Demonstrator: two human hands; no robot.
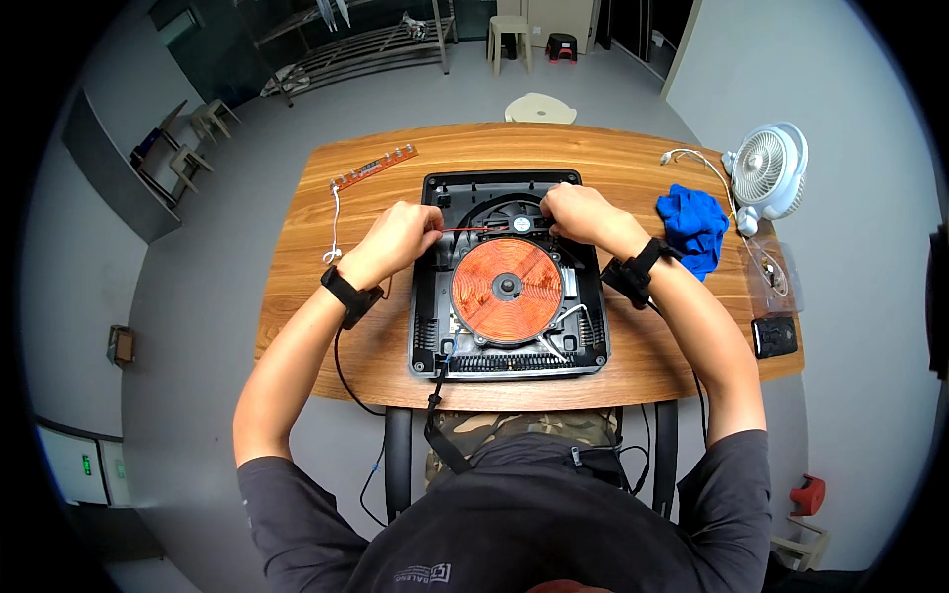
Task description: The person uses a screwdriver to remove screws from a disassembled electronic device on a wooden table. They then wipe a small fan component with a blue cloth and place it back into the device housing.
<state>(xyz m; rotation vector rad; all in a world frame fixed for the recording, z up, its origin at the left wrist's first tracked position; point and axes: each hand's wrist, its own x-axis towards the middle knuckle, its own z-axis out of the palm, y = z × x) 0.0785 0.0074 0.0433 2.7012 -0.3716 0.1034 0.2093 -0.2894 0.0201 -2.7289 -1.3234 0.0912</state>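
An opened induction cooker base (425, 296), a black plastic tray, lies on the table in front of me. A round copper coil (484, 287) sits in its middle. Just beyond the coil is a black cooling fan (521, 225) with a pale round label at its hub. My left hand (410, 233) is closed in a pinch on a thin red wire (465, 229) stretching across to the fan. At the fan's right edge, my right hand (578, 214) has its fingers closed on it; the fingertips are partly hidden.
On the wooden table (326, 227) lie a strip with several metal studs (374, 168) at far left, a blue cloth (694, 225), a white fan (769, 168), a clear plastic box (786, 277) and a black case (774, 337) at right. A black cord (435, 400) hangs over the near edge.
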